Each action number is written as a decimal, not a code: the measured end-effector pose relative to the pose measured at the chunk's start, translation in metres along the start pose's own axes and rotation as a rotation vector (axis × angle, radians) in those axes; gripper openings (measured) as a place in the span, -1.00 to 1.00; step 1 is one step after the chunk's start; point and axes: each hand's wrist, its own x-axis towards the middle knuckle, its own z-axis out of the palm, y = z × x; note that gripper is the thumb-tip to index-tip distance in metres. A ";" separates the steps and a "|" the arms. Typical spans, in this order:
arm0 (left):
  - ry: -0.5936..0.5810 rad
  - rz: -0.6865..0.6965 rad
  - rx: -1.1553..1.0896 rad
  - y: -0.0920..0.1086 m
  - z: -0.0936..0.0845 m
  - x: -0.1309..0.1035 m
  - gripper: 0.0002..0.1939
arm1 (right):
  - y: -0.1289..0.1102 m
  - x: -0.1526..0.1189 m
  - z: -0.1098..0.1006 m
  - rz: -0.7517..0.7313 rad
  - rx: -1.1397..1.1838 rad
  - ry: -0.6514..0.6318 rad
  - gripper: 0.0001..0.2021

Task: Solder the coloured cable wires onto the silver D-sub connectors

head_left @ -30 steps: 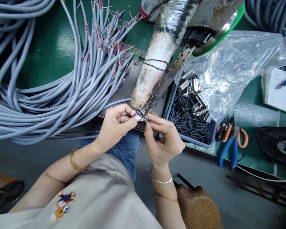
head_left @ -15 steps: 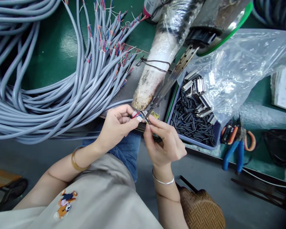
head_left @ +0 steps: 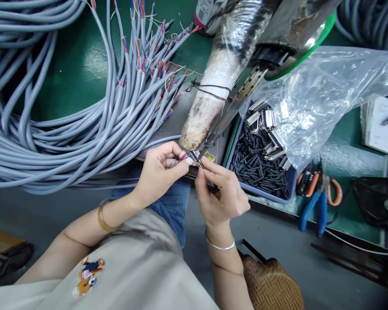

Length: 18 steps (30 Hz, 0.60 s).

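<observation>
My left hand (head_left: 163, 168) pinches the stripped end of a grey cable, its coloured wires (head_left: 184, 156) lying against a small metal connector (head_left: 194, 155) with a row of pins. Opposite it, my right hand (head_left: 221, 187) has thumb and forefinger pressed together at the connector's right end, on what looks like a thin wire. Down from the upper right comes the soldering iron (head_left: 226, 114), its dark tip touching or just over the connector between my hands. A white wrapped tube (head_left: 202, 105) ends right behind the connector.
Many grey cables (head_left: 84, 137) with stripped ends cover the left and back. To the right, a blue bin (head_left: 286, 198) holds black sleeves (head_left: 258, 168) and metal connectors (head_left: 268, 129) beside a plastic bag (head_left: 310, 94). Pliers (head_left: 323, 193) lie further right. A woven stool (head_left: 273, 284) stands below.
Both hands remain at the connector with almost no movement. The view has shifted slightly, so the bin, pliers and bag sit a little further left.
</observation>
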 end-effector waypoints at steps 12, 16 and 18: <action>0.040 0.030 0.020 0.005 0.004 0.000 -0.62 | 0.000 0.004 0.002 -0.032 0.003 0.012 -0.78; 0.043 0.044 0.034 0.006 0.005 -0.001 -0.62 | -0.002 0.007 0.001 -0.036 -0.040 0.014 -0.76; 0.043 0.041 0.025 0.006 0.004 -0.001 -0.63 | -0.003 0.008 0.000 -0.048 -0.063 0.012 -0.76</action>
